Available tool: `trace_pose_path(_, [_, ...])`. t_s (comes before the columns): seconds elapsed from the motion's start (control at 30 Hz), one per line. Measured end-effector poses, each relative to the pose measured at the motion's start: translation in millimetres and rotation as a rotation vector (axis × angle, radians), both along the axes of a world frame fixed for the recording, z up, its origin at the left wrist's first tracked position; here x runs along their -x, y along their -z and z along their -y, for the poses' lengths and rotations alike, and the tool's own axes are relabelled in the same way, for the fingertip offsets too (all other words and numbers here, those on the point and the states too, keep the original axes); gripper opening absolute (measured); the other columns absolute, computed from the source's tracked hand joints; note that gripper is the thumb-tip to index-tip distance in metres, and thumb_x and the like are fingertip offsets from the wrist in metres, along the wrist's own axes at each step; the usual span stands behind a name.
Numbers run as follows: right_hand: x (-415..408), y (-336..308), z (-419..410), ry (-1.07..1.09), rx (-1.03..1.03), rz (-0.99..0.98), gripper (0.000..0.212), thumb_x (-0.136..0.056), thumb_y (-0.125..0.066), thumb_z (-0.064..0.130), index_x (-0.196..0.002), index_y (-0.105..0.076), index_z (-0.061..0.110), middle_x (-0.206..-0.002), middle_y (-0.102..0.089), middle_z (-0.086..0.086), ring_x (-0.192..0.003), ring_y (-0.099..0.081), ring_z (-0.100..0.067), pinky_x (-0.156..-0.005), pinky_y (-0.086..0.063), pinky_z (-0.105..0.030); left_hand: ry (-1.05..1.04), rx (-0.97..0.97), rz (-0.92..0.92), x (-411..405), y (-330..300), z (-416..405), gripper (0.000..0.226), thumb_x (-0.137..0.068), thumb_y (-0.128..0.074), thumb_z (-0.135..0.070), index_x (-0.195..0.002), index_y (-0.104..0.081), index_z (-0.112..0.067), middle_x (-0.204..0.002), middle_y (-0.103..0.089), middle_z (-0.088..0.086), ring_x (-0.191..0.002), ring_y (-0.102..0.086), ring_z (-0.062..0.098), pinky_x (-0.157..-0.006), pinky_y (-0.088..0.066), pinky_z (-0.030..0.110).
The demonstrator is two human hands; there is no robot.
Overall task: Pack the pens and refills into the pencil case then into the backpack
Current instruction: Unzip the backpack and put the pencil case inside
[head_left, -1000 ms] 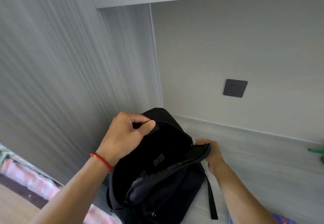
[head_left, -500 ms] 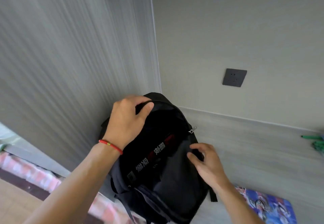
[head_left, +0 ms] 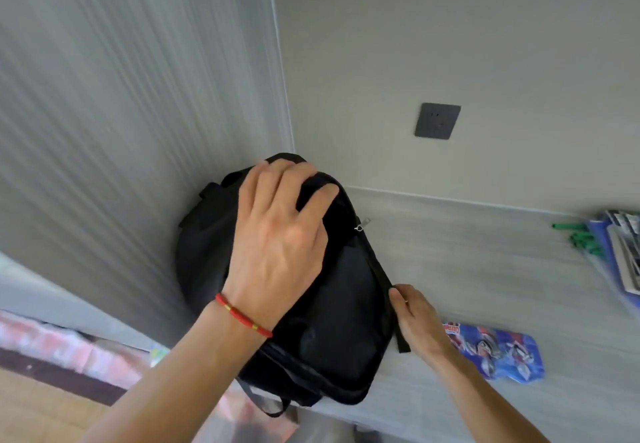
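The black backpack [head_left: 339, 304] lies in the left corner of the grey desk [head_left: 485, 269], against the side panel. My left hand [head_left: 280, 234], with a red cord at the wrist, presses flat on the bag's top with fingers spread. My right hand [head_left: 415, 318] touches the bag's right edge beside a black strap, fingers loosely curled. A silver zipper pull [head_left: 362, 225] hangs at the bag's upper right. A blue printed pencil case [head_left: 498, 349] lies flat on the desk just right of my right hand. Green pens [head_left: 581, 238] rest at the far right.
A stack of books or folders [head_left: 620, 255] sits at the desk's right edge by the pens. A dark wall socket [head_left: 437, 120] is on the back wall. The desk's front edge runs below the bag; pink patterned fabric [head_left: 62, 345] shows lower left.
The bag's mouth, held open a second ago, is now flattened shut under my left hand. My right hand slid from the opening down to the bag's right edge. The view tilted down.
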State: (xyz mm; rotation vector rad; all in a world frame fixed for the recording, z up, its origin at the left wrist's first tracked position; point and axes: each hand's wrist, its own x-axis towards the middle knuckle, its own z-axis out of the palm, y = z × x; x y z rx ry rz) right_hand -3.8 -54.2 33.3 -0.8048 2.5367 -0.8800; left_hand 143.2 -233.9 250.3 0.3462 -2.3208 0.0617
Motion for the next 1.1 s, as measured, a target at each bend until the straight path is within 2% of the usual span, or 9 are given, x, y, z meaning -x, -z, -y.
trace_pose_path(0.13, [12,25,-45,0.043,-0.086,-0.153,0.027,-0.094,-0.048,0.003,-0.113,-0.067,0.001,-0.117,-0.064,-0.017,-0.106,-0.062,-0.04,-0.088,-0.054,-0.044,0.239,-0.244,0.121,16,42,-42,0.028,-0.084,-0.06,-0.005,-0.109,-0.071,-0.013,-0.113,-0.064,0.003,-0.114,-0.053,0.024,-0.094,-0.047,0.042])
trace_pose_path(0.3, [40,57,-107,-0.1,-0.689,-0.056,0.096,-0.083,-0.062,0.057,-0.159,-0.01,0.03,-0.166,-0.01,-0.006,-0.154,-0.01,-0.03,-0.119,-0.022,-0.051,0.306,-0.493,0.377,34,97,-72,0.031,-0.078,-0.061,-0.001,-0.103,-0.073,-0.014,-0.104,-0.066,-0.001,-0.108,-0.054,0.022,-0.084,-0.052,0.039])
trace_pose_path(0.43, [60,73,-126,-0.225,-0.74,-0.14,0.106,-0.08,-0.064,0.053,-0.158,0.006,0.039,-0.168,0.005,0.001,-0.156,0.003,-0.026,-0.121,-0.013,-0.056,0.309,-0.509,0.451,49,117,-77,0.032,-0.079,-0.058,-0.004,-0.105,-0.071,-0.018,-0.103,-0.066,-0.004,-0.108,-0.053,0.018,-0.084,-0.051,0.038])
trace_pose_path(0.53, [73,70,-126,-0.313,-0.7,-0.224,0.098,-0.074,-0.065,0.052,-0.157,-0.014,0.042,-0.164,-0.019,0.006,-0.15,-0.022,-0.027,-0.117,-0.019,-0.058,0.293,-0.513,0.451,60,123,-78,0.033,-0.081,-0.058,-0.005,-0.107,-0.071,-0.019,-0.104,-0.065,-0.005,-0.109,-0.053,0.016,-0.087,-0.052,0.036])
trace_pose_path(0.6, [81,75,-130,-0.352,-0.597,-0.25,0.102,-0.051,-0.081,0.048,-0.147,-0.048,0.034,-0.141,-0.055,0.0,-0.123,-0.057,-0.033,-0.099,-0.039,-0.064,0.287,-0.527,0.45,65,126,-79,0.033,-0.081,-0.058,-0.005,-0.109,-0.07,-0.019,-0.105,-0.065,-0.006,-0.11,-0.052,0.015,-0.089,-0.051,0.035])
trace_pose_path(0.67, [86,82,-136,-0.362,-0.499,-0.357,0.101,-0.034,-0.085,0.044,-0.132,-0.064,0.029,-0.115,-0.068,-0.001,-0.095,-0.068,-0.031,-0.082,-0.049,-0.058,0.287,-0.544,0.445,70,129,-80,0.034,-0.081,-0.057,-0.004,-0.109,-0.07,-0.019,-0.104,-0.065,-0.006,-0.109,-0.052,0.015,-0.089,-0.051,0.035])
trace_pose_path(0.83, [89,67,-125,-0.35,-0.606,-0.21,0.101,-0.064,-0.062,0.064,-0.155,-0.025,0.042,-0.136,-0.051,0.009,-0.123,-0.048,-0.022,-0.099,-0.039,-0.037,0.293,-0.555,0.423,81,132,-85,0.032,-0.081,-0.058,0.0,-0.105,-0.071,-0.016,-0.101,-0.066,-0.003,-0.106,-0.054,0.017,-0.091,-0.05,0.03])
trace_pose_path(0.93, [88,43,-112,-0.222,-0.404,-0.046,0.101,-0.067,-0.064,0.063,-0.156,-0.022,0.042,-0.128,-0.051,0.011,-0.118,-0.045,-0.017,-0.1,-0.04,-0.032,0.299,-0.624,0.394,86,130,-85,0.032,-0.081,-0.06,0.002,-0.106,-0.071,-0.015,-0.102,-0.066,-0.003,-0.104,-0.056,0.014,-0.092,-0.046,0.018])
trace_pose_path(1.1, [86,-39,-89,-0.301,-0.012,0.063,0.095,-0.068,-0.072,0.06,-0.151,-0.026,0.05,-0.123,-0.048,0.028,-0.118,-0.043,0.0,-0.1,-0.039,-0.02,0.154,-1.194,0.253,83,107,-84,0.039,-0.085,-0.07,-0.034,-0.123,-0.061,-0.032,-0.114,-0.061,-0.008,-0.089,-0.069,0.006,-0.078,-0.059,0.021])
